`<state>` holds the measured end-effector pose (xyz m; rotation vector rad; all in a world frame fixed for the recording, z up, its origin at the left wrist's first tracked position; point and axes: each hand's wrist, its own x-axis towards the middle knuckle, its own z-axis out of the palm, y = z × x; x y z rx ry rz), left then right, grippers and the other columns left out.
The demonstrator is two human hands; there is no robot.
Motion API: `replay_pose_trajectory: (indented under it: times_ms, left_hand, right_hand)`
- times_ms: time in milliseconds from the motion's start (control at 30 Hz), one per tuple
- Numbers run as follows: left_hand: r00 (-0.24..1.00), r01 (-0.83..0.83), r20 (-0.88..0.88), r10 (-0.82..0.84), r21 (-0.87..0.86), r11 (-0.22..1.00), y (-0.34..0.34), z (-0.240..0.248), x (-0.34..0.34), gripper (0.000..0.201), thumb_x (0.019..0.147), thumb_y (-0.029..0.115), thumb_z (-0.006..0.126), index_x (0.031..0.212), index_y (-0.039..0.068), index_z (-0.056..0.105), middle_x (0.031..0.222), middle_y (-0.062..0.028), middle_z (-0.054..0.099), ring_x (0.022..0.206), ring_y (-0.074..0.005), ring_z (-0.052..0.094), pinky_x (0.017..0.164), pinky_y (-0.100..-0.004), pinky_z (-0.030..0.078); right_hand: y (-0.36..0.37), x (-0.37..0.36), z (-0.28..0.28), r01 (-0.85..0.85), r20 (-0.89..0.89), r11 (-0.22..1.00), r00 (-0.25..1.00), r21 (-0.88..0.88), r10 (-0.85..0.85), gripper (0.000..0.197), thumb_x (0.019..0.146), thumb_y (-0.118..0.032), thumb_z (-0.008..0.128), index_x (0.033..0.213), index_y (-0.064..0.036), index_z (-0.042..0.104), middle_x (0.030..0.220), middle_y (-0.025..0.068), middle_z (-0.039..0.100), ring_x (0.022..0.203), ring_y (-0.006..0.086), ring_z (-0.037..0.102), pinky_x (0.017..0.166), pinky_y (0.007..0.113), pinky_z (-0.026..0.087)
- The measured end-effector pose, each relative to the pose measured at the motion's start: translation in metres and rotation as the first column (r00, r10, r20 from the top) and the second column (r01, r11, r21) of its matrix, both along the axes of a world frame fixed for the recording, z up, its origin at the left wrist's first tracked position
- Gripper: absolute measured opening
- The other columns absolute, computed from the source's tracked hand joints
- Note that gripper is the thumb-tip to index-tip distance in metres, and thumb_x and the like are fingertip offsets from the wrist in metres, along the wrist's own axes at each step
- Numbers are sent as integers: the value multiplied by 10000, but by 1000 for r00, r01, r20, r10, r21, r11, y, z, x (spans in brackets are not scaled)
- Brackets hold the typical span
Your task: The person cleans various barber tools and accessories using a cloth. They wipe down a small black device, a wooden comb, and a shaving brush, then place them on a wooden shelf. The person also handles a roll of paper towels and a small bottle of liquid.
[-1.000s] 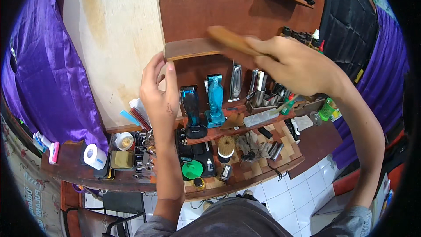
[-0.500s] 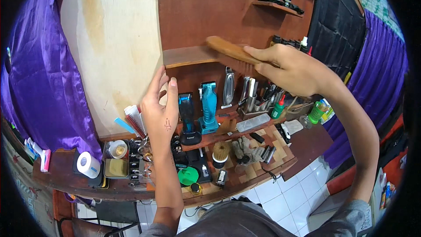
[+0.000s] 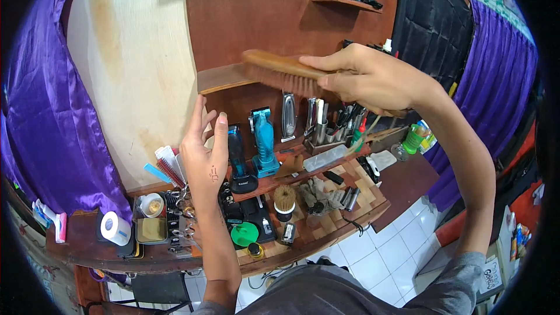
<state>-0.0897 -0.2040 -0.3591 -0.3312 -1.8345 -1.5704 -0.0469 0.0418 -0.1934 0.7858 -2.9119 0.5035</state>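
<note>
Right hand (image 3: 373, 79) gripped the wooden brush (image 3: 280, 73), fingers wrapped around its back, above the shelf (image 3: 219, 79). Left hand (image 3: 204, 160) hung empty, fingers spread. The brush likely handled light and rigid; bristles soft.

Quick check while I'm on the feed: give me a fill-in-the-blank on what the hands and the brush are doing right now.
1. The right hand holds a wooden ____ by its back.
2. Its bristles point ____, at the edge of the wooden shelf.
3. The left hand is open and holds ____.
4. The clipper standing right of the left hand is ____ in colour.

Missing words: brush; down; nothing; blue
</note>
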Motion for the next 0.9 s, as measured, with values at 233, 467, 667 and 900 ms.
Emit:
replay_pose_trajectory:
  times_ms: [233,467,667,900]
  left_hand:
    - [1000,7,-10,-7,24,1000,-10,-12,1,605,939,143,588,1420,-95,308,1426,-224,411,1156,-277,564,925,-337,476]
    - [994,106,7,-107,117,988,-2,-10,0,605,946,160,583,1425,-86,307,1436,-222,400,1172,-274,561,910,-327,481]
    - [989,143,19,-146,107,984,3,-11,6,614,936,172,613,1430,-56,328,1300,-233,545,1097,-226,590,908,-297,474]
    - [999,35,21,-37,89,995,-9,-19,12,631,931,183,610,1431,-63,313,1273,-211,510,1008,-179,587,837,-288,475]
  right_hand:
    - [27,1,-7,200,-403,965,907,169,-117,353,868,-113,461,1161,53,567,723,256,601,731,398,637,687,433,483]
    - [-56,-15,-20,-180,-91,983,979,45,183,485,946,-195,482,1381,12,421,685,153,514,529,178,526,555,337,444]
    - [-81,10,6,-237,-15,970,972,-49,236,407,918,-199,490,1279,-14,527,608,56,511,422,105,466,423,276,393]
    - [-62,-23,-27,-253,-248,967,935,40,254,389,876,-162,448,1193,28,569,625,213,569,548,268,613,559,400,472]
